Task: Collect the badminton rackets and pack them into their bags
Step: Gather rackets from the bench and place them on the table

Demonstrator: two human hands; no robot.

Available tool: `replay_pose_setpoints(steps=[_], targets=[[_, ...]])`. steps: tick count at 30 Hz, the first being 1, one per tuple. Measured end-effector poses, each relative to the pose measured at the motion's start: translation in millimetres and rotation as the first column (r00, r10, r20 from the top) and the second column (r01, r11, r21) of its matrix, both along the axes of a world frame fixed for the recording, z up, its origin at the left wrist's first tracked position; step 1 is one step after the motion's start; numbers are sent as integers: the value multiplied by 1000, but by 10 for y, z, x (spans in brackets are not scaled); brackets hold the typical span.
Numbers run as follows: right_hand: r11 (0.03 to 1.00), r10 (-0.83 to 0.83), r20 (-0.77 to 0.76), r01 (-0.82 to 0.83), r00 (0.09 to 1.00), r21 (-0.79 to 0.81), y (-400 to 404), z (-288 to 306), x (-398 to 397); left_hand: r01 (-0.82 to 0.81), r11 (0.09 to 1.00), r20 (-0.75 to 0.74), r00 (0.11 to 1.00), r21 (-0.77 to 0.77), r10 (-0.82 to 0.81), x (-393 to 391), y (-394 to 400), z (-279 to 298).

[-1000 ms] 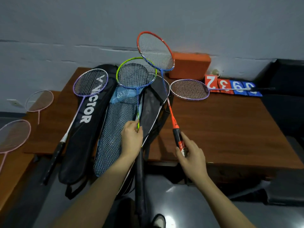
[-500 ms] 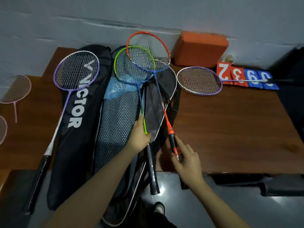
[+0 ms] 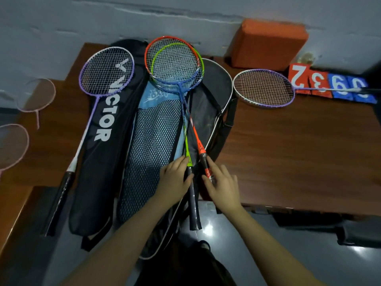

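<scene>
Two rackets lie stacked on the bags, their heads overlapping. The orange-framed racket (image 3: pixel 196 139) is on top of the green-framed racket (image 3: pixel 186 146). My left hand (image 3: pixel 175 180) grips the green racket where the shaft meets the black handle. My right hand (image 3: pixel 222 185) pinches the orange racket's handle between thumb and fingers. Beneath them lie a blue mesh bag (image 3: pixel 152 153) and an open black bag with white trim (image 3: pixel 214 104). A black Victor bag (image 3: pixel 97 172) lies to the left, with a purple racket (image 3: pixel 106 71) on it.
Another purple-rimmed racket (image 3: pixel 263 87) lies on the brown table (image 3: pixel 288 151) to the right. Behind it are red and blue number cards (image 3: pixel 329 83) and an orange block (image 3: pixel 268 44) against the wall. Two pink rackets (image 3: pixel 36 94) lie far left.
Both hands have lowered the orange and green rackets and brought them together. Their heads, apart a second ago, now overlap on the bags.
</scene>
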State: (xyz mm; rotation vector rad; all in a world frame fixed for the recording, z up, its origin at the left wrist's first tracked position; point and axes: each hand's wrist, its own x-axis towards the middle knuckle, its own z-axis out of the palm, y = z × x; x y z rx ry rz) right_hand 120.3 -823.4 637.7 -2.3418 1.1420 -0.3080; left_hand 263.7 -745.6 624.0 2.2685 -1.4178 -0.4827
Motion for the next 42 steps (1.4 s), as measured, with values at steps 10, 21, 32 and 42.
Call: replay_pose_setpoints(steps=[10,21,32,42], targets=[[999,-4,-116,0,993,-34,-6,74,-40,-63,998,65,996,25,61,63,336,242],[944,300,113,-278,947,-178,649,427,1229,-347,934,86,931,-91,354,1204,1306,577],[954,298,-24,-297,954,34,1200,144,2939,-286,953,-91,951,96,294,2453,1765,100],[979,195,-12,-194,981,66,1417,-89,3294,-311,948,-433,865,-67,253,2456,1843,-100]])
